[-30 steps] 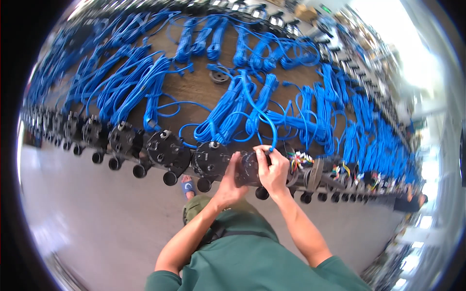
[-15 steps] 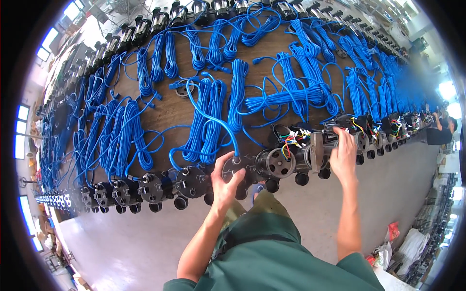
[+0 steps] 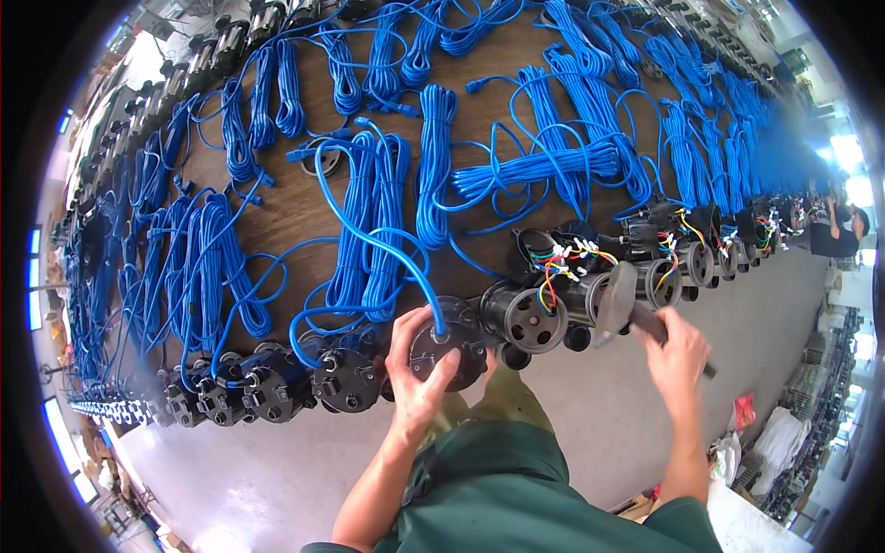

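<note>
My left hand (image 3: 417, 373) is closed around a black cylindrical housing at the table's near edge, with its thumb on the round end cap (image 3: 448, 361). A thick blue cable (image 3: 406, 249) rises from that cap and runs back to a tied coil. My right hand (image 3: 678, 352) grips the dark handle of a hammer (image 3: 616, 302). Its grey head hangs in the air in front of the open housings, to the right of the capped one. Nearest to the hammer is an open black housing (image 3: 524, 316) with a spoked round end and coloured wires with white connectors above it.
Many coils of blue cable (image 3: 437, 166) lie on the brown tabletop (image 3: 304, 198). Capped housings (image 3: 346, 380) line the near edge to the left; open, wired ones (image 3: 693, 265) continue right. Metal cylinders stand along the far edge. A co-worker (image 3: 839, 229) is at the far right.
My right hand has drawn back from the wired housings toward me, and the hammer has swung to a slant. My left hand stays on the capped housing. The head view has shifted slightly.
</note>
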Demonstrator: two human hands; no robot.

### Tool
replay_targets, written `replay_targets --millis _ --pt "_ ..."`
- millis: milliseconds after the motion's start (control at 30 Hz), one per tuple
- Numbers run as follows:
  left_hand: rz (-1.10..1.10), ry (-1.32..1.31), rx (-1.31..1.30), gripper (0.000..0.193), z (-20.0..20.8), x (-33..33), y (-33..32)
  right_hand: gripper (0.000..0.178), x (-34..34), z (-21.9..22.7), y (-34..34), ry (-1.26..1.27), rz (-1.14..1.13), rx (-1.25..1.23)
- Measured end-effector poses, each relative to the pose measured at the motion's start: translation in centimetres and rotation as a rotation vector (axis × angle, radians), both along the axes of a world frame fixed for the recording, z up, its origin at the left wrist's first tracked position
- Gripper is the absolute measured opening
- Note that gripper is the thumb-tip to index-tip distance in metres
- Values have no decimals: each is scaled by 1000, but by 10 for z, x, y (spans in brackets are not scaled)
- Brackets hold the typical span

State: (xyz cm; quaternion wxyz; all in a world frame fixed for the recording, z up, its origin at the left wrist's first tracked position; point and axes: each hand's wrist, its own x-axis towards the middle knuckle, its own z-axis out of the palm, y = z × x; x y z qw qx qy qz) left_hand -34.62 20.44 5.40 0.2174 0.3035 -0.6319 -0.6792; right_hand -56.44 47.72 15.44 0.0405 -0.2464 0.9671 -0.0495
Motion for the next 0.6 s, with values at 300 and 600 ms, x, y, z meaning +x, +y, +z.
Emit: replay_targets --millis 300,600 --pt "-23 -34 13 64 4 -1 -1 28 136 -32 -33 -853 -139 -579" --pt "-10 -30 -7 66 4 -2 1 30 114 -2 -33 -853 -194 -647"
